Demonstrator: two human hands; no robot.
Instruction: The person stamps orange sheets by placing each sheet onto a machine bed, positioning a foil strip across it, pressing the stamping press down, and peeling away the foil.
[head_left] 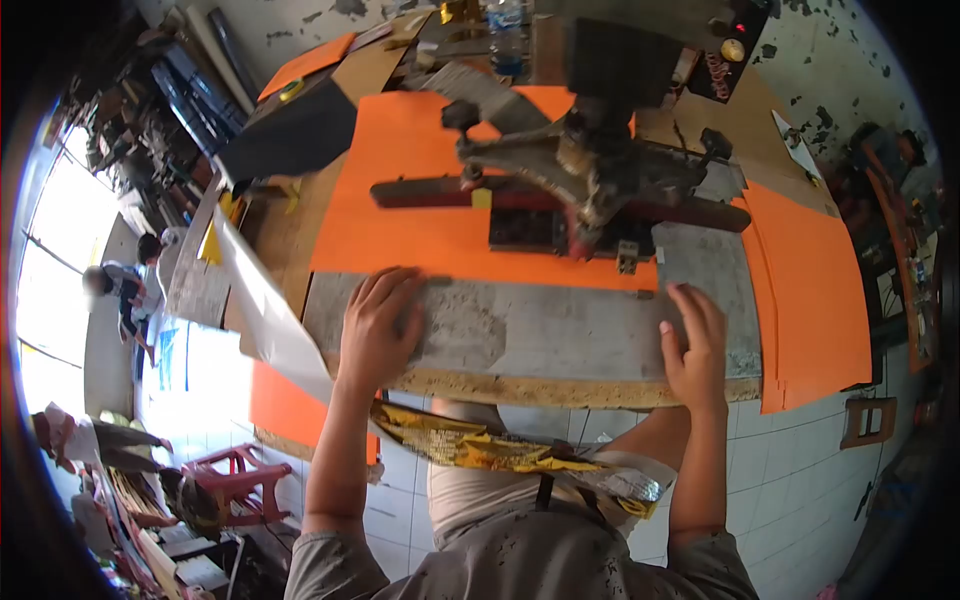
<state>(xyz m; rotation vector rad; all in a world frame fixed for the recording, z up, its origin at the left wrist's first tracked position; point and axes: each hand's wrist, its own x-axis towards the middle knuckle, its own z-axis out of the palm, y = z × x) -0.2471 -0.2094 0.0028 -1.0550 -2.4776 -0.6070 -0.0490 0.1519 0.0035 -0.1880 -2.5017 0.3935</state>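
My left hand (380,325) lies at the near edge of an orange sheet (400,230), its fingers bent over a grey board (540,325). The thumb stands apart from the fingers, and nothing shows in this hand. To the right, my right hand (692,335) is above the board's right part, with thumb and index finger apart and nothing between them. The orange sheet lies flat on the board, under a press with a long dark red bar (430,193) and a dark block (527,232). The sheet's near right corner is close to my right fingertips.
A stack of orange sheets (810,290) overhangs the board's right side. A white sheet (265,290) slants at the left, near a black sheet (290,135). Yellow wrapping (480,447) hangs below the front edge. A red stool (240,483) and people (130,290) are at far left.
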